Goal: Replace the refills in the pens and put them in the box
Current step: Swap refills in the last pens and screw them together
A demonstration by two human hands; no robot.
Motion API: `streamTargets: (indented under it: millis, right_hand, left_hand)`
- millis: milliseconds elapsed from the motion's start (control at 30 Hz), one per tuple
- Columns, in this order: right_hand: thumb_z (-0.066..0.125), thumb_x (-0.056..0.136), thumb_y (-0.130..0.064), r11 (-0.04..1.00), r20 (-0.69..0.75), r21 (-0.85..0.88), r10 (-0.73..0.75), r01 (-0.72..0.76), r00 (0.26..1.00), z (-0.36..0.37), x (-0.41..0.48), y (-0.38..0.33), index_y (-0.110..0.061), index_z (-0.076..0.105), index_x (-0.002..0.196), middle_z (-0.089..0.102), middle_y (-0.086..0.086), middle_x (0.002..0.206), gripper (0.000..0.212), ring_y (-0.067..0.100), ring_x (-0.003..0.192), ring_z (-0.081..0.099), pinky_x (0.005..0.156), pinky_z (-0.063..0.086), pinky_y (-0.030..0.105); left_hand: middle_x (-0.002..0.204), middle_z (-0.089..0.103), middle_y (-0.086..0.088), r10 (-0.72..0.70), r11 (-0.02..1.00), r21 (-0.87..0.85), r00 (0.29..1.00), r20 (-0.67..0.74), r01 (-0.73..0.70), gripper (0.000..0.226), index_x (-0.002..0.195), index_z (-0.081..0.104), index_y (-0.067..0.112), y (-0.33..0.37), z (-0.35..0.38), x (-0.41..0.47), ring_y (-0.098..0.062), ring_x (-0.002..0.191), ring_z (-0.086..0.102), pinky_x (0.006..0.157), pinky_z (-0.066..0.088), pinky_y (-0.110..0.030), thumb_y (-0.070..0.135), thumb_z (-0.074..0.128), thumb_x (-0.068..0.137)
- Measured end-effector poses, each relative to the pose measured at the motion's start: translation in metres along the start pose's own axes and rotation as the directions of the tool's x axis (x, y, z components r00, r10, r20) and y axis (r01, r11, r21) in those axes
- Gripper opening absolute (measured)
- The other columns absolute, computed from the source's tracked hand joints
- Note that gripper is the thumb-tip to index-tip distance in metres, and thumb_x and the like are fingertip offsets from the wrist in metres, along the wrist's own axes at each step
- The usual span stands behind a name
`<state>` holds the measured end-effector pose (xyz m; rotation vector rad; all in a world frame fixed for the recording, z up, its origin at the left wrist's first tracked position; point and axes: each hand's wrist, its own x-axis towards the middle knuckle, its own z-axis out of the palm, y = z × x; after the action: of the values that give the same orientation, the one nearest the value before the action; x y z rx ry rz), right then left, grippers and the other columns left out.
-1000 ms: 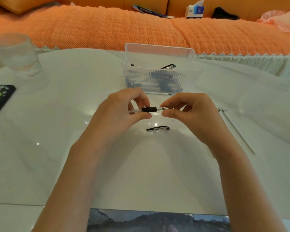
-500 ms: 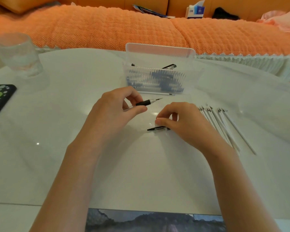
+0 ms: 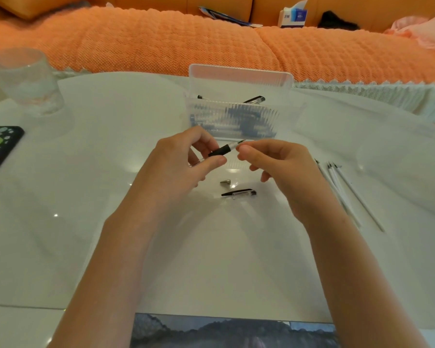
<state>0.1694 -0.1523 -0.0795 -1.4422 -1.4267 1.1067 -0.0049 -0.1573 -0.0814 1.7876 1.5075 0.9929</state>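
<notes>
Black-gripped pen (image 3: 220,150) held in our left hand (image 3: 178,167), thumb and fingers curled round it, just before the box (image 3: 236,119). Right hand (image 3: 284,167) pinches its tip; we note refills (image 3: 335,180) lying right.

Orange waffle-textured sofa cover (image 3: 161,41), clear ribbed box (image 3: 240,76), white refills (image 3: 336,180), black case (image 3: 0,146) with green spots, black-banded pen (image 3: 220,150)

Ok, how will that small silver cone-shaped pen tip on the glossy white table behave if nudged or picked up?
The small silver cone-shaped pen tip lies on its side, so a nudge would probably roll it in a curve. The glossy white table looks slick, so it may also skid. Being tiny, it likely needs a fingertip pinch.
</notes>
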Motion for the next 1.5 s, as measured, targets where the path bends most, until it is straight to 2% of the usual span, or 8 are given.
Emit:
streamTargets:
  millis: [233,400,567,700,900,1033,1233,1500]
  right_hand:
    - [0.066,0.085,-0.027,0.988,0.037,0.151,0.020,-0.025,0.999,0.003,0.000,-0.005,-0.019,0.073,0.092,0.074,-0.002,0.088,0.013,0.009,0.079,0.062,0.066,0.047,0.024]
    - [0.063,0.088,-0.023,0.959,-0.003,0.281,0.028,-0.026,1.000,0.002,0.001,-0.006,-0.010,0.070,0.098,0.073,0.002,0.089,0.018,0.011,0.079,0.065,0.063,0.048,0.022]
    - [0.052,0.093,-0.015,0.878,-0.157,0.477,0.043,0.037,0.987,-0.012,0.004,-0.008,-0.001,0.065,0.094,0.073,0.010,0.092,0.018,0.019,0.081,0.070,0.062,0.052,0.023]
    - [0.052,0.092,-0.010,0.849,-0.329,0.516,0.071,0.116,0.942,-0.034,0.006,-0.008,-0.005,0.062,0.083,0.072,0.006,0.073,0.015,0.017,0.065,0.067,0.057,0.051,0.023]
    - [0.058,0.087,-0.010,0.999,-0.398,0.051,0.020,0.000,0.917,-0.051,0.010,0.004,-0.007,0.065,0.082,0.064,0.002,0.063,0.009,0.008,0.050,0.057,0.050,0.049,0.022]
    - [0.055,0.086,-0.014,0.940,-0.394,-0.314,-0.001,-0.133,0.919,-0.052,0.011,0.016,-0.011,0.065,0.083,0.066,-0.002,0.067,0.011,-0.001,0.043,0.051,0.049,0.040,0.019]
    - [0.056,0.086,-0.019,0.869,-0.417,-0.447,0.006,-0.210,0.909,-0.048,0.013,0.021,-0.010,0.066,0.085,0.067,0.003,0.081,0.013,0.019,0.075,0.062,0.059,0.044,0.023]
    - [0.058,0.084,-0.017,0.784,-0.414,-0.566,-0.005,-0.254,0.910,-0.042,0.016,0.026,-0.013,0.066,0.090,0.066,0.003,0.089,0.011,0.025,0.084,0.061,0.077,0.049,0.036]
  left_hand:
    - [0.084,0.064,0.011,0.008,1.000,-0.017,1.000,0.001,-0.008,0.015,0.092,0.060,0.025,0.002,0.002,0.000,-0.007,0.061,0.062,0.059,0.057,-0.028,0.033,0.068,0.082]
    - [0.081,0.065,0.009,-0.002,1.000,0.011,0.999,0.035,0.001,0.015,0.094,0.059,0.026,0.004,0.002,0.000,-0.006,0.061,0.062,0.058,0.056,-0.024,0.033,0.067,0.083]
    - [0.078,0.065,0.010,-0.023,1.000,0.022,0.997,0.067,0.022,0.012,0.089,0.061,0.029,0.000,-0.001,-0.001,-0.008,0.062,0.062,0.066,0.057,-0.036,0.033,0.069,0.081]
    - [0.076,0.063,0.014,-0.055,0.997,0.060,0.994,0.099,0.049,0.011,0.084,0.062,0.032,-0.004,-0.001,-0.002,-0.010,0.065,0.061,0.073,0.054,-0.040,0.036,0.071,0.079]
    - [0.074,0.062,0.015,-0.055,0.996,0.076,0.994,0.089,0.049,0.011,0.082,0.063,0.033,-0.006,-0.001,-0.001,-0.009,0.065,0.061,0.070,0.050,-0.035,0.036,0.072,0.078]
    - [0.075,0.063,0.015,-0.060,0.996,0.067,0.994,0.090,0.054,0.010,0.081,0.063,0.033,-0.006,-0.001,-0.001,-0.010,0.065,0.061,0.072,0.052,-0.037,0.037,0.072,0.078]
    - [0.076,0.063,0.013,-0.063,0.995,0.077,0.994,0.087,0.056,0.010,0.082,0.063,0.032,-0.007,-0.002,0.000,-0.010,0.066,0.061,0.071,0.051,-0.035,0.037,0.071,0.079]
    - [0.078,0.064,0.013,-0.068,0.995,0.077,0.994,0.083,0.061,0.010,0.082,0.063,0.033,-0.007,-0.004,0.000,-0.011,0.067,0.061,0.075,0.053,-0.039,0.037,0.071,0.079]
